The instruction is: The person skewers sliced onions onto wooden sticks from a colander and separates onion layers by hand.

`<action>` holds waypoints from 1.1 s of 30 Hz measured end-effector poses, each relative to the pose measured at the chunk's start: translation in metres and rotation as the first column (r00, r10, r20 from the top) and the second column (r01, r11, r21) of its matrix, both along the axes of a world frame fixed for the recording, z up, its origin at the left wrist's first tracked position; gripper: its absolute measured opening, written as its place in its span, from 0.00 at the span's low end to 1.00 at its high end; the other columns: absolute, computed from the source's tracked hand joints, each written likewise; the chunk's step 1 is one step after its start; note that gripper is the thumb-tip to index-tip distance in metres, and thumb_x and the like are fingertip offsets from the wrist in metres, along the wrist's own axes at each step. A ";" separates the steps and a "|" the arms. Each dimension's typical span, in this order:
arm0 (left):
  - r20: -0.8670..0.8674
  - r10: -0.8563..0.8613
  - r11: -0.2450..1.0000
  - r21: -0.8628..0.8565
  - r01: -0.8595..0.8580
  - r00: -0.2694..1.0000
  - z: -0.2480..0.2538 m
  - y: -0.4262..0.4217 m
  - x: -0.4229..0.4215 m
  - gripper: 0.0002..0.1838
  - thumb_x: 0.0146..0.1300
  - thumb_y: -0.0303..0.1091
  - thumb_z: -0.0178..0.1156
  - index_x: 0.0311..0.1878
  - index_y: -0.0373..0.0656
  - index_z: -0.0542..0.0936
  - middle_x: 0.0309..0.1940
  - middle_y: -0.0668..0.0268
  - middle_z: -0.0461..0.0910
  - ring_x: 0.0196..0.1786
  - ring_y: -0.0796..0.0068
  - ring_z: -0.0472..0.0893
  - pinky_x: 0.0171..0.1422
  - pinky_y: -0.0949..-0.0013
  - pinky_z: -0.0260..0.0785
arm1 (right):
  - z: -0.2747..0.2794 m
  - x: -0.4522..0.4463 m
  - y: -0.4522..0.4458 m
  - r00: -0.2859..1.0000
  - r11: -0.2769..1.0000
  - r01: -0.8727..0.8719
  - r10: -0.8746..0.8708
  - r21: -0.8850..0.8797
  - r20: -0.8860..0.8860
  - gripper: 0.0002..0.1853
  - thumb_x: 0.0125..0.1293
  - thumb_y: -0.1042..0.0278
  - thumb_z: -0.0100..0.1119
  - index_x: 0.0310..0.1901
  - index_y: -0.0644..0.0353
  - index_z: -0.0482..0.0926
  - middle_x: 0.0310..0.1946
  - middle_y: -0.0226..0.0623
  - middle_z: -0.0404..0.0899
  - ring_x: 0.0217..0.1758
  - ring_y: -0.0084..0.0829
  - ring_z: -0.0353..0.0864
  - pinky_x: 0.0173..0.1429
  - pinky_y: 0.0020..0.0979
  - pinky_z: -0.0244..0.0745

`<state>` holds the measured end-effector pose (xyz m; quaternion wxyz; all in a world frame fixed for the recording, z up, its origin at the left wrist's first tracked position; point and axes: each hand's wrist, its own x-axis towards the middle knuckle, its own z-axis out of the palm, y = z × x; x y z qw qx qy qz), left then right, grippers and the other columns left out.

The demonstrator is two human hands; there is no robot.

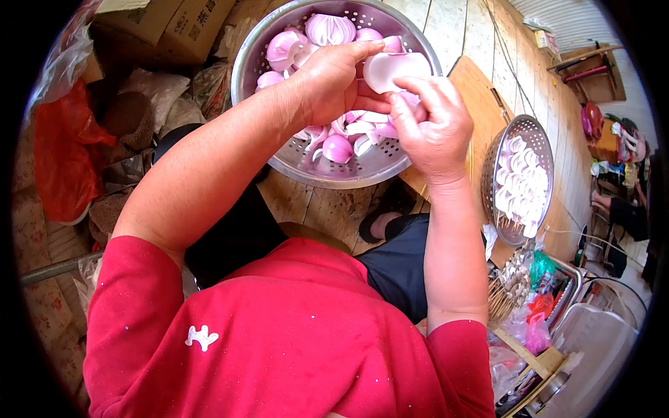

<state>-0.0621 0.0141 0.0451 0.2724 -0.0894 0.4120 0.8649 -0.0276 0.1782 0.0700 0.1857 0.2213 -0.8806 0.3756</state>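
1. Your left fingers (361, 75) are closed around a pale, curved onion piece (396, 71), with the thumb by its top edge.
2. Your right fingers (407, 99) pinch the low edge of the same piece. Your hand hides part of the pinch.
3. The onion piece is up over the big metal bowl (376, 166), between your two hands.
4. That bowl has little holes in it. Inside are peeled purple onions, like the one at the top (330, 29), and loose strips (360, 127). A small round onion (338, 148) sits near the low side.
5. Just right of the big bowl is a flat wooden board (463, 97).
6. Past the board is another bowl with holes (533, 125). It holds lots of pale onion pieces (520, 182) with thin sticks poking out.
7. Below that one are a bunch of sticks (499, 298), a green bag (541, 266) and a pink bag (537, 334).
8. Over on the left are a red bag (61, 153) and a cardboard box (143, 28).
9. At the far right edge you can see part of another person (629, 217).
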 end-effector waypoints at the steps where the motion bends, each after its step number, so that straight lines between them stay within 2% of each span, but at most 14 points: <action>1: -0.002 -0.008 1.000 0.014 0.008 1.000 -0.001 0.000 0.000 0.22 0.69 0.45 0.48 0.54 0.35 0.71 0.41 0.55 0.79 0.38 0.64 0.83 0.44 0.64 0.79 | -0.001 0.001 -0.002 0.999 0.999 -0.033 0.033 0.030 -0.024 0.09 0.52 0.76 0.65 0.37 0.59 0.82 0.30 0.31 0.77 0.23 0.21 0.72 0.29 0.21 0.69; 2: -0.004 -0.016 0.999 0.029 0.016 1.000 -0.001 0.000 0.000 0.21 0.69 0.44 0.48 0.54 0.36 0.72 0.42 0.56 0.79 0.40 0.64 0.82 0.46 0.63 0.79 | -0.004 0.000 -0.001 0.999 0.999 -0.032 0.033 0.030 -0.023 0.09 0.52 0.76 0.65 0.37 0.59 0.82 0.30 0.31 0.77 0.23 0.21 0.72 0.29 0.21 0.69; 4: 0.005 -0.021 1.000 0.016 0.021 1.000 0.004 0.000 0.002 0.20 0.69 0.44 0.48 0.54 0.37 0.73 0.42 0.57 0.79 0.41 0.65 0.82 0.47 0.63 0.78 | -0.007 -0.003 -0.001 0.993 0.993 -0.090 0.096 0.075 -0.071 0.07 0.52 0.75 0.64 0.35 0.57 0.82 0.31 0.34 0.78 0.27 0.28 0.78 0.33 0.25 0.74; 7: 0.006 -0.031 0.999 0.026 0.031 1.000 -0.002 0.000 0.001 0.18 0.69 0.42 0.49 0.53 0.37 0.74 0.42 0.57 0.79 0.42 0.66 0.81 0.48 0.64 0.77 | -0.004 -0.002 -0.002 0.994 0.989 -0.102 0.105 0.107 -0.025 0.07 0.52 0.75 0.63 0.34 0.57 0.82 0.31 0.35 0.79 0.32 0.33 0.80 0.37 0.28 0.76; 10: -0.003 -0.035 0.998 0.047 0.035 0.999 -0.007 0.000 0.001 0.17 0.69 0.41 0.51 0.52 0.37 0.74 0.42 0.58 0.78 0.42 0.66 0.81 0.48 0.64 0.77 | -0.006 -0.001 -0.004 0.995 0.988 -0.096 0.100 0.120 -0.027 0.05 0.53 0.71 0.62 0.33 0.54 0.81 0.29 0.34 0.78 0.32 0.36 0.80 0.37 0.32 0.76; 15: -0.028 -0.033 0.999 -0.015 0.032 0.999 -0.004 0.000 0.004 0.17 0.68 0.40 0.52 0.52 0.37 0.74 0.42 0.59 0.78 0.42 0.67 0.81 0.47 0.66 0.77 | -0.006 -0.001 -0.006 0.995 0.983 -0.104 0.104 0.151 0.002 0.04 0.52 0.71 0.62 0.31 0.54 0.80 0.28 0.35 0.77 0.31 0.37 0.79 0.36 0.33 0.76; 23: 0.047 -0.048 0.992 -0.113 0.053 0.998 0.001 0.002 0.012 0.16 0.66 0.41 0.56 0.49 0.39 0.76 0.40 0.59 0.79 0.43 0.68 0.81 0.46 0.67 0.77 | -0.011 -0.001 -0.007 0.992 0.973 -0.129 0.123 0.192 0.041 0.03 0.51 0.72 0.60 0.28 0.56 0.75 0.27 0.37 0.75 0.29 0.40 0.78 0.35 0.36 0.75; 24: 0.047 -0.050 0.992 -0.113 0.055 0.998 0.001 0.002 0.012 0.16 0.66 0.41 0.56 0.49 0.39 0.76 0.40 0.59 0.79 0.43 0.68 0.81 0.46 0.67 0.77 | -0.011 -0.001 -0.007 0.989 0.977 -0.126 0.110 0.170 0.101 0.03 0.51 0.72 0.59 0.28 0.57 0.75 0.27 0.38 0.76 0.30 0.41 0.78 0.35 0.37 0.75; 25: 0.030 -0.062 0.991 -0.116 0.065 0.998 -0.001 0.003 0.012 0.18 0.66 0.41 0.55 0.51 0.38 0.75 0.41 0.59 0.78 0.43 0.68 0.81 0.46 0.66 0.77 | -0.011 -0.002 -0.006 0.982 0.982 -0.122 0.098 0.148 0.161 0.03 0.50 0.72 0.59 0.28 0.57 0.75 0.27 0.39 0.76 0.30 0.42 0.78 0.35 0.38 0.75; 27: 0.012 -0.075 0.990 -0.119 0.076 0.997 0.003 0.003 0.013 0.19 0.66 0.41 0.55 0.53 0.37 0.74 0.42 0.59 0.78 0.44 0.68 0.81 0.47 0.66 0.77 | -0.012 -0.003 -0.005 0.983 0.982 -0.118 0.094 0.146 0.157 0.04 0.50 0.72 0.59 0.28 0.58 0.75 0.27 0.40 0.76 0.31 0.43 0.78 0.36 0.38 0.75; 29: -0.074 -0.143 0.971 -0.204 0.126 0.987 0.011 0.003 0.017 0.21 0.67 0.41 0.53 0.58 0.37 0.72 0.45 0.58 0.78 0.45 0.68 0.81 0.49 0.65 0.77 | -0.014 -0.004 -0.004 0.984 0.983 -0.113 0.091 0.146 0.154 0.04 0.50 0.72 0.59 0.28 0.59 0.75 0.28 0.41 0.76 0.32 0.43 0.78 0.37 0.39 0.75; 31: -0.099 -0.171 0.966 -0.212 0.147 0.980 0.011 0.004 0.019 0.22 0.67 0.40 0.52 0.60 0.37 0.71 0.46 0.57 0.78 0.46 0.68 0.80 0.50 0.65 0.77 | -0.016 -0.005 -0.003 0.969 0.992 -0.101 0.081 0.072 0.233 0.05 0.52 0.71 0.59 0.30 0.61 0.74 0.29 0.43 0.76 0.35 0.44 0.78 0.40 0.40 0.74; 33: -0.125 -0.198 0.961 -0.222 0.167 0.972 0.010 0.004 0.019 0.23 0.68 0.40 0.51 0.61 0.37 0.69 0.47 0.57 0.77 0.47 0.68 0.80 0.51 0.65 0.77 | -0.013 -0.003 -0.005 0.966 0.995 -0.067 0.044 0.080 0.255 0.06 0.53 0.70 0.59 0.31 0.61 0.74 0.30 0.43 0.77 0.37 0.44 0.78 0.41 0.40 0.74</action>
